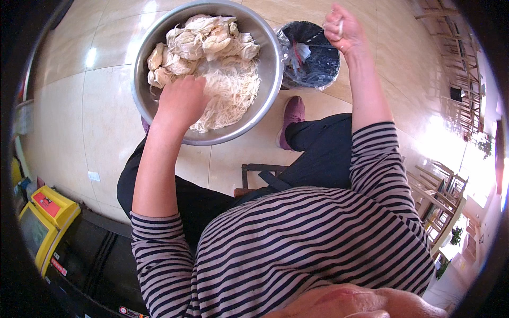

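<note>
A wide metal basin (273, 100) on the floor holds pale cream clumps (199, 40), wrinkled and bundled, along its far side. Loose thin whitish shreds (233, 93) are spread over its near right part. My left hand (183, 98) reaches over the basin's near left, closed, back of the hand up; its fingertips and anything in them are hidden. Raised beyond the bin's right edge, my right hand (343, 31) has its fingers curled in. A small white bit shows at those fingers, too small to name.
Beside the basin stands a dark bin (326, 74) lined with plastic, with crumpled clear wrap and a reddish strip inside. My purple shoe (293, 116) is close below it. A yellow and black cabinet (66, 212) is at left; wooden chairs (440, 196) line the right.
</note>
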`<state>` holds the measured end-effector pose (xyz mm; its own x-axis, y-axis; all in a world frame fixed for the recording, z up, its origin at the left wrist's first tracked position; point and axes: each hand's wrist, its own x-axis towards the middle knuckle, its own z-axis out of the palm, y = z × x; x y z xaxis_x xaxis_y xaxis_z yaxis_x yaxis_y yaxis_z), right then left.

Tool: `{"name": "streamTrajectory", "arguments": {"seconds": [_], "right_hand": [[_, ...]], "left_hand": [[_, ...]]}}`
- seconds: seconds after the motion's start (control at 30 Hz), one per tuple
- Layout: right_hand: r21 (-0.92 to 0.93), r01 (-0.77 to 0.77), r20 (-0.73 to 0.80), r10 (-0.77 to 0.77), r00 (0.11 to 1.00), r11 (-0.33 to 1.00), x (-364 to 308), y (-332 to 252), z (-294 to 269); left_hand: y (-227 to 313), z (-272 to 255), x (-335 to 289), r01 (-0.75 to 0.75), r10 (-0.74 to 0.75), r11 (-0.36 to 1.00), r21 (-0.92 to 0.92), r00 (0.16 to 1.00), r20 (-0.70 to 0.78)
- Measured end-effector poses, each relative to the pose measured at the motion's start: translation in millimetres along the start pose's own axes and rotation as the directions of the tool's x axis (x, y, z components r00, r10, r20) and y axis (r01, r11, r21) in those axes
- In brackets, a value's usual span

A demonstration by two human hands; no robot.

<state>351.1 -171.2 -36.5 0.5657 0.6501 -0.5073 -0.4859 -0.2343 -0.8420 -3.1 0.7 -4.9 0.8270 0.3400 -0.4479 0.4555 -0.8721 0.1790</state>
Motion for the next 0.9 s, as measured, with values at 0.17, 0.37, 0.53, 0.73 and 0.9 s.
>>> {"name": "streamTrajectory", "arguments": {"seconds": [0.17, 0.37, 0.53, 0.73, 0.9], "right_hand": [[-0.543, -0.09, -0.323, -0.109, 0.94, 0.835, -10, 23, 26], [-0.049, 0.217, 0.045, -0.215, 0.976, 0.975, -48, 9, 95], [-0.116, 0.083, 0.287, -0.047, 0.957, 0.99, -101, 48, 202], [-0.298, 0.603, 0.259, -0.545, 0.797, 0.74, -144, 84, 262], [-0.241, 0.655, 0.266, -0.601, 0.754, 0.716, -119, 90, 251]], "left_hand": [[-3, -7, -4, -0.002, 0.001, 1.0, -0.016, 0.997, -0.076], [-1, -11, 10, -0.022, -0.203, 0.899, -0.438, 0.864, -0.461], [16, -2, 24, -0.228, -0.352, 0.081, -0.97, 0.904, -0.242], [26, 2, 24, -0.256, -0.449, -0.307, -0.917, 0.888, -0.098], [37, 9, 17, -0.311, -0.138, -0.504, -0.806, 0.95, -0.281]]}}
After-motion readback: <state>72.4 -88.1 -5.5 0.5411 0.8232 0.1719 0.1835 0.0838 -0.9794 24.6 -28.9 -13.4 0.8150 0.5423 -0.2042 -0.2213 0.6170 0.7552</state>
